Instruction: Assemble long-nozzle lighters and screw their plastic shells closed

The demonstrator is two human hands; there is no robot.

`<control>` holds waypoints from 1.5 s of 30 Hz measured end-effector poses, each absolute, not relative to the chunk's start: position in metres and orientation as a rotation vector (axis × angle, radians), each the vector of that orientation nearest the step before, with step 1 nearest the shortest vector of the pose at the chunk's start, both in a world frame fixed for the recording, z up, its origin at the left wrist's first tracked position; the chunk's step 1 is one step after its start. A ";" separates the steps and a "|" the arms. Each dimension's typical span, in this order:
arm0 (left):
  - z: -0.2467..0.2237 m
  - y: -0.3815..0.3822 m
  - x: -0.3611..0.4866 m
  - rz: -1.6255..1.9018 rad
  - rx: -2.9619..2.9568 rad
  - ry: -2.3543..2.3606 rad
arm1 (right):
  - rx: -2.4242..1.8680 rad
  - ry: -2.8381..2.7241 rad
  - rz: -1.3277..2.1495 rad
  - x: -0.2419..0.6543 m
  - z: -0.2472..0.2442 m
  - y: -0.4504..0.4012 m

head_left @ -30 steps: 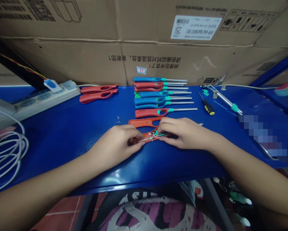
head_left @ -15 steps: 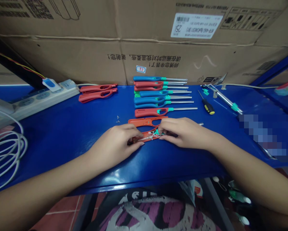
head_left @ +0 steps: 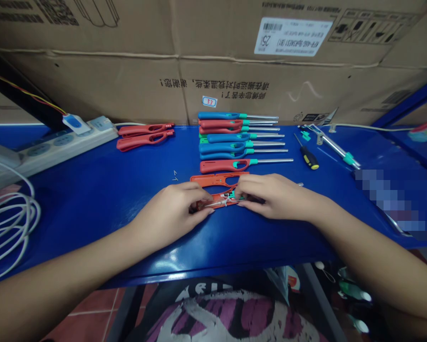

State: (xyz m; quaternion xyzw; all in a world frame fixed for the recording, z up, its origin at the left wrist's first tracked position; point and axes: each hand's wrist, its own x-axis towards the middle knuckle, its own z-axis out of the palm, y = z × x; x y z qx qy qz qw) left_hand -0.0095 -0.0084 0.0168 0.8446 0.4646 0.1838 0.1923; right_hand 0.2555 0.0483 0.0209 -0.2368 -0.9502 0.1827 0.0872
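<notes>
An opened orange-red lighter half (head_left: 218,203) lies between my hands, with white wires and a green part showing inside it. Its left end is gripped by my left hand (head_left: 183,204), whose thumb and fingers close around it. At the other end, my right hand (head_left: 266,195) pinches the lighter near the green trigger piece, covering much of that end. A metal tube tip (head_left: 300,184) pokes out beyond the right hand. Just behind lies the matching orange half shell (head_left: 209,181), hollow side up. Two small screws (head_left: 175,176) rest to the left of it.
Several assembled long lighters (head_left: 227,165) lie in a row at the back. Red shells (head_left: 145,139) sit beside a power strip (head_left: 56,145). A screwdriver (head_left: 308,156) and metal tubes (head_left: 336,146) are at the right. A cardboard box (head_left: 128,80) stands behind the blue table (head_left: 109,199).
Almost nothing differs. Both hands keep their hold on the lighter half, and the view has shifted very slightly.
</notes>
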 end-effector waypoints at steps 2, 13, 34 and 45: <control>0.017 -0.008 -0.010 0.511 2.379 1.299 | -0.674 -2.832 0.573 0.256 0.024 0.048; 0.013 -0.007 -0.011 0.551 2.360 1.269 | -0.686 -2.758 0.688 0.258 0.026 0.051; 0.010 -0.006 -0.011 0.594 2.413 1.220 | -0.616 -2.840 0.475 0.255 0.015 0.048; 0.012 -0.006 -0.011 0.559 2.387 1.270 | -0.604 -2.778 0.696 0.254 0.022 0.047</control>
